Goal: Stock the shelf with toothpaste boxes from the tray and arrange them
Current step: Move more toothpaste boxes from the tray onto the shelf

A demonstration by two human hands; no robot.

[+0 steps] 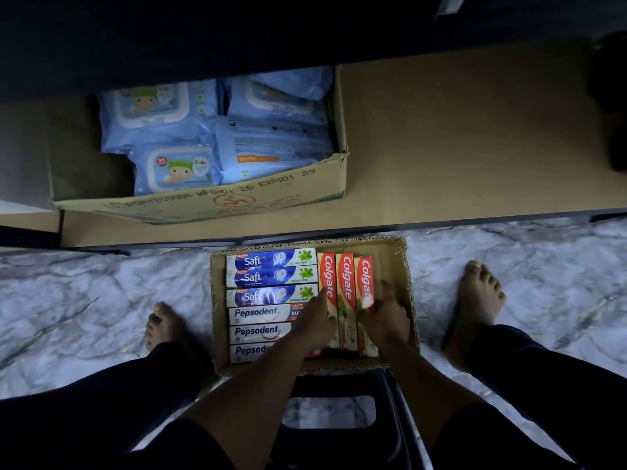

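The tray (405, 266) holding toothpaste boxes (271, 277) sits before the shelf (458, 137).

A brown corrugated cardboard carton (203, 201) stands open-topped at upper left, its front wall printed with black lot and date codes, "MFG:01 26 EXP:01 29", and a round red mark; its front right corner is torn. Inside lie pale blue soft packs of baby wipes (176, 167), some label-up with a cartoon child, others turned over. Below, a grey-white marble-patterned floor (84, 300) spreads across the view. A black plastic stool (339, 385) with a rectangular cut-out sits at bottom centre.
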